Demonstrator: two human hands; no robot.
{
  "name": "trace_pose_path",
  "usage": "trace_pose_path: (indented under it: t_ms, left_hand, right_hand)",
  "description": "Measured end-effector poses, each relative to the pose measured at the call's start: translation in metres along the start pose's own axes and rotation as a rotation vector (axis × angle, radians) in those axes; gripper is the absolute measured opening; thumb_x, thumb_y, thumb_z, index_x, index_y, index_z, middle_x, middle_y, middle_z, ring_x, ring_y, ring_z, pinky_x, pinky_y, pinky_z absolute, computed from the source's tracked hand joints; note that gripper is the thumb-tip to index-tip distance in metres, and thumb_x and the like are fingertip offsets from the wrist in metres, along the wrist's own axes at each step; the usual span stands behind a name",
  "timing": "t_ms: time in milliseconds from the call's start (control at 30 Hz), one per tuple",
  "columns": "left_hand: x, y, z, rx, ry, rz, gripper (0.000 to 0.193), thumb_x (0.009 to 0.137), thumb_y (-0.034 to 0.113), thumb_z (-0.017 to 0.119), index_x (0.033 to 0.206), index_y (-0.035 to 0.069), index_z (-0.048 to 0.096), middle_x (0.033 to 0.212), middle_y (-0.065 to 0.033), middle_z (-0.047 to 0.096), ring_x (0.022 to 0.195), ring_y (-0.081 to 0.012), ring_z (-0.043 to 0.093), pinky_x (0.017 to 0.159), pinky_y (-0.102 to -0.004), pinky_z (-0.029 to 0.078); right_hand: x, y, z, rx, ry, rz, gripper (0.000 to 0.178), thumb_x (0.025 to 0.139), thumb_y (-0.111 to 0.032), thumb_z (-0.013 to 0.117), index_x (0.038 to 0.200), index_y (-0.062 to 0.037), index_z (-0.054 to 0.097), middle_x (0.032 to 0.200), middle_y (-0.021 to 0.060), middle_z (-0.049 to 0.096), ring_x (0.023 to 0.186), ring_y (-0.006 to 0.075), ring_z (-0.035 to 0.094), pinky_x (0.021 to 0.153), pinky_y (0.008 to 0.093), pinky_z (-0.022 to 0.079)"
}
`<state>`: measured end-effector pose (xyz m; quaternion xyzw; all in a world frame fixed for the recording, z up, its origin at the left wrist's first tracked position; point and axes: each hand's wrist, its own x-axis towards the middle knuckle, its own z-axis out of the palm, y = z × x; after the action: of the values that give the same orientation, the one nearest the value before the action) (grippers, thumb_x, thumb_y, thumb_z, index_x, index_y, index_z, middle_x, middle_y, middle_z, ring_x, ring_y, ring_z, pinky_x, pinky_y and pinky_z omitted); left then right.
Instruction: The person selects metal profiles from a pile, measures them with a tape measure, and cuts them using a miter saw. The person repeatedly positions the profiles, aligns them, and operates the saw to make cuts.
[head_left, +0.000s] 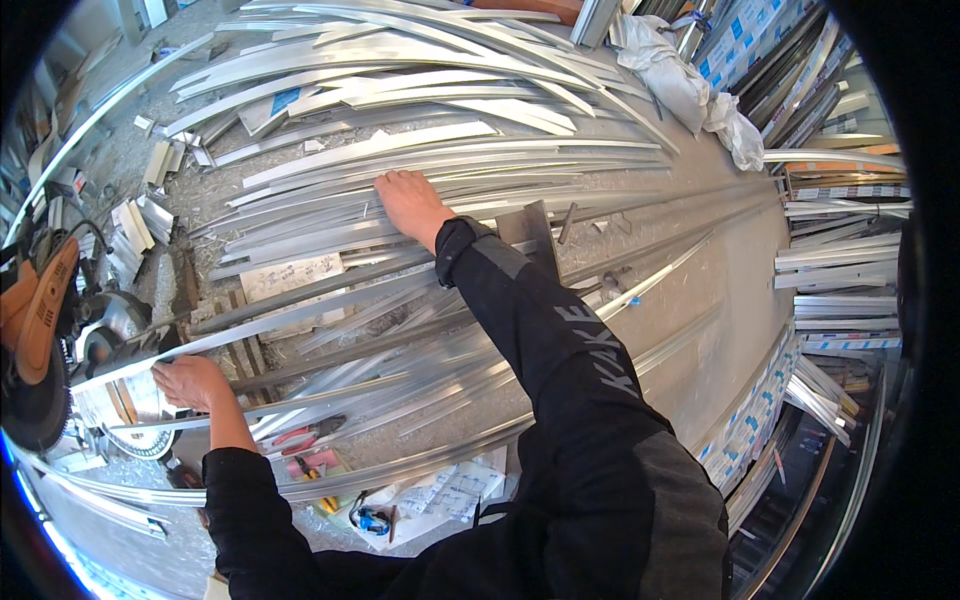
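Close to the mitre saw at the far left, my left hand [195,384] closes on a long pale metal profile [270,311]. This profile slants from beside the saw blade up toward the middle. My right arm is stretched forward, and my right hand [412,206] is curled over one of the metal profiles [330,207] in the large pile. Its fingertips are partly hidden behind the strips. The mitre saw's orange handle [45,315] stands above a toothed round blade [42,400].
Short offcuts [130,230] lie behind the saw. More long strips [400,75] are heaped at the far side. Papers [450,495], a blue tape measure [373,519] and yellow-handled pliers [315,480] lie near me. Stacked profiles [840,265] and white sacking [680,90] are at the right.
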<state>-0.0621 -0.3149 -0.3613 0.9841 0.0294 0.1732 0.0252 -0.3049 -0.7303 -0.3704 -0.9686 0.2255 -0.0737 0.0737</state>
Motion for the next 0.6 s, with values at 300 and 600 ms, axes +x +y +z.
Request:
trace_pose_path:
  t_ms: [300, 600]
  left_hand:
    - [0.001, 0.0, -0.002, 0.03, 0.007, 0.012, 0.05, 0.103, 0.024, 0.04, 0.145, 0.001, 0.054, 0.152, -0.0163, 0.054, 0.145, -0.0319, 0.045, 0.117, -0.0485, 0.032]
    - [0.002, -0.003, 0.002, -0.001, 0.023, 0.027, 0.051, 0.102, 0.025, 0.04, 0.145, 0.0, 0.054, 0.152, -0.0167, 0.054, 0.145, -0.0323, 0.045, 0.118, -0.0488, 0.031]
  right_hand:
    - [-0.006, -0.002, -0.004, -0.014, -0.023, 0.016, 0.016, 0.092, -0.011, 0.056, 0.103, -0.0047, 0.066, 0.1, 0.0111, 0.068, 0.102, 0.0298, 0.066, 0.093, 0.0444, 0.049]
    - [0.031, 0.033, -0.008, -0.07, -0.017, 0.068, 0.017, 0.09, -0.007, 0.057, 0.105, -0.0047, 0.065, 0.103, 0.0118, 0.067, 0.109, 0.0322, 0.063, 0.097, 0.047, 0.047]
